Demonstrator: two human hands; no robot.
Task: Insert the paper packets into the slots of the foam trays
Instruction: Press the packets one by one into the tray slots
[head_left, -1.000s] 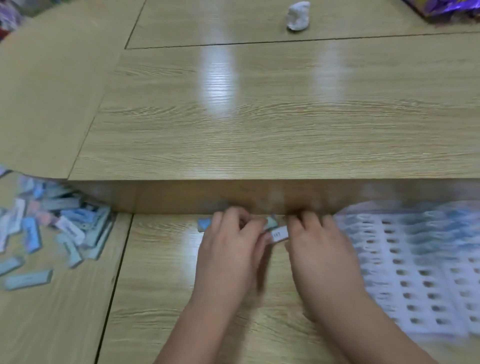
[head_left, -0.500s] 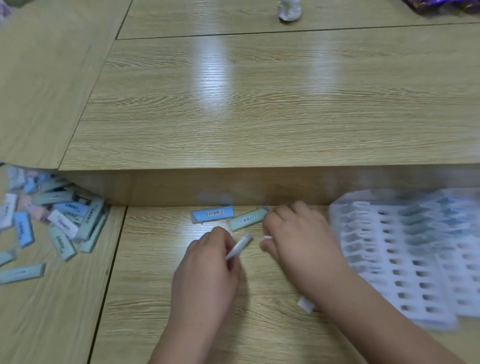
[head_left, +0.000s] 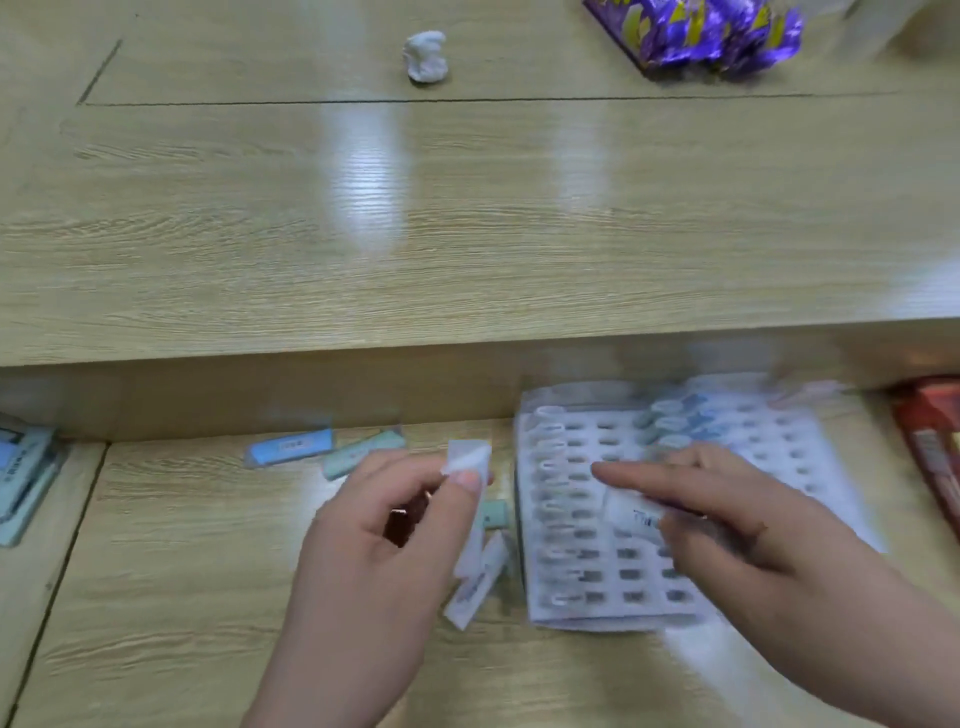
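Note:
A white foam tray (head_left: 582, 613) with rows of slots lies on the lower desk at the right; a few packets stand in its far rows. My right hand (head_left: 727, 519) hovers over the tray, fingers closed on a white paper packet (head_left: 631, 512). My left hand (head_left: 384, 530), just left of the tray, pinches a white packet (head_left: 467, 457) upright between thumb and forefinger. More white packets (head_left: 478, 582) show under that hand. A blue packet (head_left: 288, 447) and a green packet (head_left: 363, 452) lie loose by the desk's step.
A raised wooden shelf (head_left: 467, 234) crosses behind the work area, carrying a crumpled white wad (head_left: 426, 56) and a purple foil bag (head_left: 711, 34). A pile of packets (head_left: 23, 478) lies at the far left. A red box (head_left: 930, 441) sits at the right edge.
The view has swung right, bringing the tray toward the centre. My right hand moved from the loose packets onto the tray with a packet. My left hand lifted its packet upright.

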